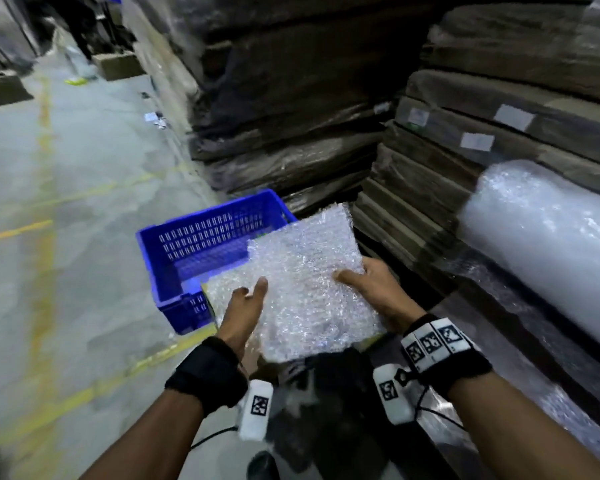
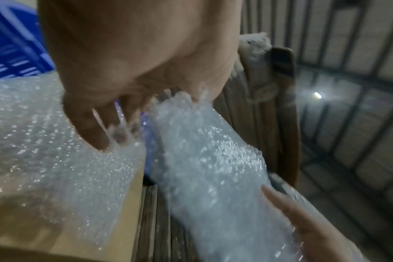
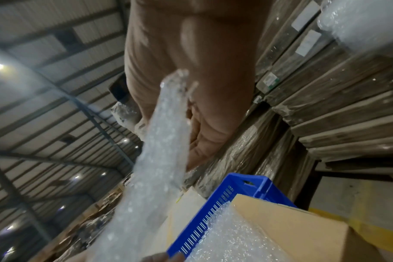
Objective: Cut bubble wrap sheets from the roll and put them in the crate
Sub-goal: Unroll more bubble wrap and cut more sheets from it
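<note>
Holding a cut sheet of clear bubble wrap [image 1: 309, 282] flat between both hands, the person stands right over the drop zone. The left hand [image 1: 245, 311] supports the sheet's near-left edge, fingers under it and thumb up over the top; the right hand [image 1: 371, 289] clamps the right edge, thumb on top and fingers curled beneath. And the target? The blue slotted plastic crate [image 1: 205, 244] sits on the concrete floor ahead and to the left, its open mouth partly covered by the sheet's far corner. So the sheet's long axis runs away from the person, pointing up and to the right, while the crate lies toward the left-hand side, making the left hand the nearer one. Beneath the held sheet, another bubble wrap sheet [image 2: 45, 141] lies on a tan cardboard box [image 3: 292, 226] beside the crate. Off to the right, the big white bubble wrap roll [image 1: 548, 244] rests against stacked flattened cardboard [image 1: 465, 140]. The coming move, most likely: swing left and forward, then lower it in.
</note>
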Tool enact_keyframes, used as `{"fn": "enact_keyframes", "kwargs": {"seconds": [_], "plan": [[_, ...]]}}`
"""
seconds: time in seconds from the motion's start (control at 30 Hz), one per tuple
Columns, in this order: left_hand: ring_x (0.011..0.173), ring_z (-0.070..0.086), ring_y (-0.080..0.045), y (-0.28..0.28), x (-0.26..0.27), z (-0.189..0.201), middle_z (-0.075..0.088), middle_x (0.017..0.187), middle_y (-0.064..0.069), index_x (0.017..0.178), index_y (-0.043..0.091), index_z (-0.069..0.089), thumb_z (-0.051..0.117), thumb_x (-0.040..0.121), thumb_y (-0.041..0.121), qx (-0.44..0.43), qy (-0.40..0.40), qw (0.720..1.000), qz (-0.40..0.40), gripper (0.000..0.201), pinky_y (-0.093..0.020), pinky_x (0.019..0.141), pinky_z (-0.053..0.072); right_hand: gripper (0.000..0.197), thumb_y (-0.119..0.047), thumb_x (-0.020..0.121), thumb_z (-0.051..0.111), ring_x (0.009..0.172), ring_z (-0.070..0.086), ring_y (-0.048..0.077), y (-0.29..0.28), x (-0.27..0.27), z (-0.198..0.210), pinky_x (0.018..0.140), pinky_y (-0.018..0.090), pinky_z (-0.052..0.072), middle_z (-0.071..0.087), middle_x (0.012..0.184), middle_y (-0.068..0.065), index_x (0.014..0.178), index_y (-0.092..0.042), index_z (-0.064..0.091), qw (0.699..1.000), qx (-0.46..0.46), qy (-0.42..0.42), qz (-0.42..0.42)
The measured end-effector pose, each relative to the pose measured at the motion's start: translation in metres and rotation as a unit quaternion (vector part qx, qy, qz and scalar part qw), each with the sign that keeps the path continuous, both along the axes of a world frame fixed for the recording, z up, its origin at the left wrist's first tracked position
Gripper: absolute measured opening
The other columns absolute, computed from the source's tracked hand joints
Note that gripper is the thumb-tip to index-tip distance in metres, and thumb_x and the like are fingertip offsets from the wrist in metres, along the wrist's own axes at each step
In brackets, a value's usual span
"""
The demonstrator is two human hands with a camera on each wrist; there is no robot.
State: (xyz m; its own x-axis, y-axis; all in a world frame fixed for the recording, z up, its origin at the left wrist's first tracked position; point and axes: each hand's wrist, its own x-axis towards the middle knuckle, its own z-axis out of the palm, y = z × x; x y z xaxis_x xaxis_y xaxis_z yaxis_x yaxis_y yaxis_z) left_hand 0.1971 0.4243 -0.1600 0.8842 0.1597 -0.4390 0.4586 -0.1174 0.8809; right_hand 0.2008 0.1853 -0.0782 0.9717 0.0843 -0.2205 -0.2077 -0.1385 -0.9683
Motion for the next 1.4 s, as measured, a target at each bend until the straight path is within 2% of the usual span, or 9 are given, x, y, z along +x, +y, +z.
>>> {"fn": "enact_keyframes", "kwargs": {"seconds": [0.1, 0.17, 0.27, 0.47, 0.6, 0.77, 1.2, 1.27, 1.4], "plan": [[0.101, 0.059, -0.021, 0.023, 0.016, -0.013, 0.064, 0.113, -0.002, 0.124, 0.01, 0.06, 0.06, 0.092, 0.056, -0.178, 0.023, 0.983, 0.033, 0.056, -0.043, 0.097, 0.044, 0.011, -0.009, 0.09, 0.07, 0.078, 0.074, 0.016, 0.018, 0.033, -0.011, 0.066, 0.026, 0.056, 0.078, 0.087, 0.002, 0.101, -0.006, 0.068, 0.999, 0.01, 0.033, 0.015], [0.077, 0.056, -0.017, 0.035, 0.026, -0.014, 0.065, 0.088, -0.001, 0.103, 0.01, 0.066, 0.065, 0.095, 0.034, -0.151, -0.016, 0.988, 0.038, 0.026, -0.032, 0.071, 0.044, 0.02, -0.013, 0.089, 0.073, 0.081, 0.071, 0.021, 0.027, 0.051, -0.028, 0.072, 0.03, 0.055, 0.076, 0.091, 0.005, 0.105, -0.002, 0.069, 0.999, -0.014, 0.037, 0.013], [0.054, 0.046, -0.013, 0.052, 0.044, -0.022, 0.056, 0.064, 0.002, 0.087, 0.009, 0.063, 0.067, 0.096, 0.017, -0.071, -0.057, 0.994, 0.066, 0.012, -0.025, 0.053, 0.033, 0.011, -0.015, 0.091, 0.072, 0.061, 0.056, 0.008, 0.037, 0.067, -0.051, 0.056, 0.021, 0.044, 0.064, 0.076, -0.001, 0.095, -0.006, 0.067, 0.996, -0.065, 0.053, 0.019], [0.067, 0.048, -0.019, 0.076, 0.06, -0.062, 0.048, 0.066, -0.006, 0.069, 0.014, 0.048, 0.077, 0.086, 0.017, 0.061, -0.045, 0.994, 0.081, 0.034, -0.043, 0.063, 0.043, 0.011, 0.003, 0.087, 0.057, 0.066, 0.053, 0.018, 0.046, 0.094, -0.085, 0.064, 0.033, 0.046, 0.058, 0.073, 0.009, 0.086, -0.008, 0.061, 0.983, -0.138, 0.104, 0.057], [0.075, 0.064, -0.031, 0.078, 0.061, -0.072, 0.065, 0.078, -0.008, 0.092, 0.011, 0.063, 0.083, 0.078, 0.016, 0.148, -0.026, 0.983, 0.106, 0.025, -0.047, 0.075, 0.053, 0.006, -0.01, 0.073, 0.067, 0.068, 0.059, 0.019, 0.048, 0.109, -0.116, 0.074, 0.044, 0.054, 0.065, 0.067, -0.003, 0.077, -0.015, 0.067, 0.971, -0.215, 0.08, 0.071], [0.085, 0.068, -0.031, 0.074, 0.058, -0.075, 0.069, 0.084, -0.009, 0.098, 0.009, 0.064, 0.082, 0.079, 0.018, 0.207, -0.02, 0.973, 0.103, 0.028, -0.04, 0.078, 0.054, 0.02, -0.008, 0.081, 0.072, 0.087, 0.063, 0.016, 0.051, 0.12, -0.129, 0.076, 0.024, 0.044, 0.069, 0.089, -0.001, 0.094, -0.022, 0.065, 0.955, -0.274, 0.065, 0.091], [0.095, 0.065, -0.032, 0.076, 0.044, -0.079, 0.065, 0.09, -0.004, 0.104, 0.009, 0.064, 0.08, 0.082, 0.028, 0.28, 0.036, 0.953, 0.11, 0.032, -0.036, 0.081, 0.049, 0.015, -0.02, 0.08, 0.077, 0.083, 0.063, 0.017, 0.065, 0.134, -0.155, 0.077, 0.029, 0.049, 0.067, 0.082, -0.002, 0.084, -0.019, 0.062, 0.937, -0.317, 0.027, 0.145], [0.098, 0.061, -0.035, 0.079, 0.041, -0.081, 0.06, 0.105, -0.008, 0.109, 0.011, 0.061, 0.081, 0.081, 0.031, 0.348, 0.007, 0.933, 0.093, 0.04, -0.042, 0.083, 0.05, 0.018, -0.026, 0.081, 0.074, 0.081, 0.059, 0.019, 0.066, 0.133, -0.157, 0.074, 0.031, 0.047, 0.062, 0.084, 0.0, 0.082, -0.016, 0.059, 0.929, -0.344, -0.027, 0.131], [0.107, 0.051, -0.037, 0.079, 0.042, -0.079, 0.054, 0.122, -0.014, 0.128, 0.014, 0.058, 0.083, 0.077, 0.032, 0.491, -0.132, 0.859, -0.061, 0.06, -0.048, 0.083, 0.05, 0.029, -0.023, 0.089, 0.066, 0.103, 0.057, 0.026, 0.07, 0.123, -0.157, 0.088, 0.038, 0.051, 0.053, 0.116, 0.007, 0.116, -0.013, 0.063, 0.886, -0.387, -0.2, 0.161]]}}
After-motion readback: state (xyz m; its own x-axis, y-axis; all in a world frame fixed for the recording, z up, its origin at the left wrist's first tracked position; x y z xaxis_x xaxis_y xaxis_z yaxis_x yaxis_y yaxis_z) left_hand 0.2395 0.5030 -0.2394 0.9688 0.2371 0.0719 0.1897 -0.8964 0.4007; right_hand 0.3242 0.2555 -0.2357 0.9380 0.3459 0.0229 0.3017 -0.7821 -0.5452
